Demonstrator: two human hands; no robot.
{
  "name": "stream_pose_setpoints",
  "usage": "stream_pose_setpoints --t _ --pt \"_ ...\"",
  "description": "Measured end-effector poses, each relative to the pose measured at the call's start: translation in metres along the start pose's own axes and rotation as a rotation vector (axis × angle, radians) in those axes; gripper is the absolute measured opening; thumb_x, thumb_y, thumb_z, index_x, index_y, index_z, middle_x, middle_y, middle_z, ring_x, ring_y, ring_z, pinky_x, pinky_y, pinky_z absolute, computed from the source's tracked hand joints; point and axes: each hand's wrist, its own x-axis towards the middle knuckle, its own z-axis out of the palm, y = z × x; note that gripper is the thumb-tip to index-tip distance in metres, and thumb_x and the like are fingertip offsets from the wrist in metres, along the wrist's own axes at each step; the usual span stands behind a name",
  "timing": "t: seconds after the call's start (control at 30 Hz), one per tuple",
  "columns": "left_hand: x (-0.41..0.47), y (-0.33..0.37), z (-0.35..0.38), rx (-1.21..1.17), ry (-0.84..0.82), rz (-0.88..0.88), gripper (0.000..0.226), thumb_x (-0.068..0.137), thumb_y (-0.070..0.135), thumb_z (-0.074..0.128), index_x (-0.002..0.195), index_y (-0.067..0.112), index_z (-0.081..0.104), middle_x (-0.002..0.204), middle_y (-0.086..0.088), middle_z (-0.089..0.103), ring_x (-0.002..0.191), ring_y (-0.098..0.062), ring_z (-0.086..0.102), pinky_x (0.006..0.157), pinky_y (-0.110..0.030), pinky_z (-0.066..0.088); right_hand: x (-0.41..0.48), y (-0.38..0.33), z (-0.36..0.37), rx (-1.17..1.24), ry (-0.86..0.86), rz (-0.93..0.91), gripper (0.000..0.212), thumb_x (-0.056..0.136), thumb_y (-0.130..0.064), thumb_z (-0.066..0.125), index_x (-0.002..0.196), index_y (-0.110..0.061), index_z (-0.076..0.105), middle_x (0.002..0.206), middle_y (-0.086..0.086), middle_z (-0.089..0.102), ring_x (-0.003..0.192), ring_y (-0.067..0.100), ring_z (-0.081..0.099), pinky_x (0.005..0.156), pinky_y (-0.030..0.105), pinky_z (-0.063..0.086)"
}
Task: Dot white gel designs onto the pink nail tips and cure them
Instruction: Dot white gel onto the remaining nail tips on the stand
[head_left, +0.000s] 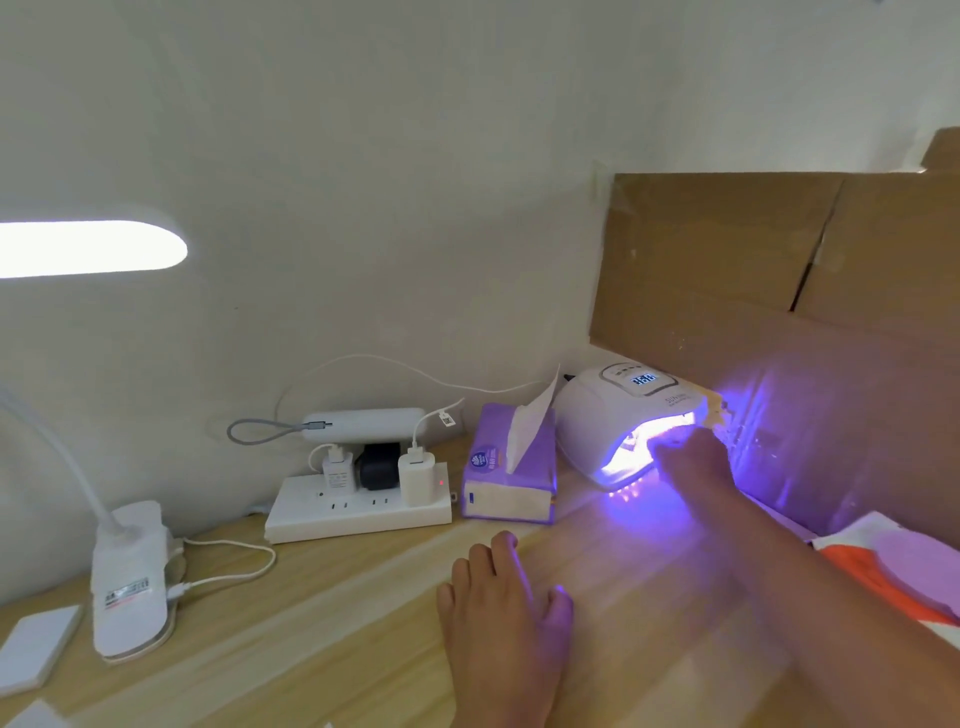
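Observation:
A white curing lamp (613, 415) stands at the back right of the wooden desk (311, 623), lit violet inside, with a blue number display on top. My right hand (693, 462) reaches into its opening; the fingertips are lost in the glare, so what they hold cannot be made out. My left hand (506, 608) rests flat on the desk in front, fingers relaxed and holding nothing. The pink nail tips and the white gel are hidden from view.
A purple tissue pack (506, 467) sits just left of the lamp. Further left is a white power strip (358, 506) with chargers and cables. A clip lamp base (130, 577) stands at the left. Cardboard (753, 260) leans against the right wall; orange-and-white paper (893, 566) lies at the right edge.

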Motion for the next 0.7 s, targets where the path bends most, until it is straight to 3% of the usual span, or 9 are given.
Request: stream_pose_setpoints --t 0.1,0.17,0.23,0.3,0.33,0.47,0.7 --pt "-0.002 -0.002 0.000 -0.081 -0.025 -0.039 0.053 0.058 0.043 0.083 0.102 0.017 0.070 0.085 0.000 0.065 0.080 -0.026 0.066 0.068 -0.039 0.048 -0.003 -0.002 -0.018 0.092 0.267 -0.098 0.029 0.089 -0.015 0.051 0.062 -0.005 0.050 0.058 0.006 0.047 0.061 0.031 0.043 0.053 0.033 0.028" --pt "-0.004 -0.001 -0.001 -0.126 -0.027 -0.054 0.053 0.073 0.046 0.072 0.118 0.020 0.063 0.102 0.001 0.063 0.099 -0.026 0.061 0.082 -0.039 0.043 -0.002 -0.009 -0.024 0.086 0.297 -0.235 0.027 0.091 -0.014 0.050 0.065 -0.009 0.051 0.062 0.005 0.050 0.066 0.032 0.046 0.054 0.034 0.030" --pt "-0.005 -0.002 -0.001 -0.126 -0.034 -0.060 0.055 0.084 0.053 0.056 0.131 0.026 0.048 0.118 0.006 0.055 0.115 -0.021 0.051 0.093 -0.035 0.035 0.005 -0.017 -0.024 -0.074 0.214 -0.364 0.016 0.091 -0.010 0.051 0.094 -0.014 0.066 0.094 0.007 0.062 0.094 0.034 0.052 0.073 0.039 0.041" --pt "-0.004 -0.004 -0.002 -0.102 -0.063 -0.062 0.055 0.087 0.057 0.046 0.135 0.032 0.038 0.124 0.010 0.047 0.121 -0.016 0.044 0.096 -0.031 0.031 0.017 -0.028 -0.020 -0.335 0.048 -0.434 0.046 0.090 -0.009 0.050 0.134 -0.021 0.056 0.128 0.009 0.054 0.119 0.033 0.043 0.097 0.040 0.033" --pt "-0.003 -0.004 -0.001 -0.089 -0.075 -0.060 0.054 0.087 0.058 0.043 0.135 0.033 0.035 0.125 0.012 0.045 0.122 -0.014 0.042 0.097 -0.029 0.030 0.022 -0.035 -0.019 -0.464 -0.008 -0.444 0.053 0.090 -0.010 0.049 0.141 -0.026 0.050 0.135 0.008 0.050 0.123 0.032 0.040 0.101 0.038 0.029" --pt "-0.003 -0.006 0.000 -0.075 -0.085 -0.055 0.053 0.088 0.057 0.041 0.135 0.034 0.035 0.123 0.013 0.045 0.121 -0.013 0.042 0.096 -0.029 0.029 0.039 -0.056 -0.019 -0.785 -0.137 -0.468 0.059 0.088 -0.018 0.052 0.142 -0.040 0.045 0.138 0.004 0.045 0.126 0.026 0.040 0.102 0.034 0.026" --pt "-0.003 -0.008 0.004 -0.087 -0.055 -0.071 0.053 0.087 0.055 0.045 0.134 0.032 0.039 0.123 0.011 0.047 0.119 -0.016 0.044 0.096 -0.030 0.030 0.046 -0.066 -0.020 -0.819 -0.243 -0.426 0.057 0.089 -0.021 0.052 0.143 -0.039 0.042 0.143 0.010 0.039 0.134 0.030 0.033 0.109 0.038 0.022"
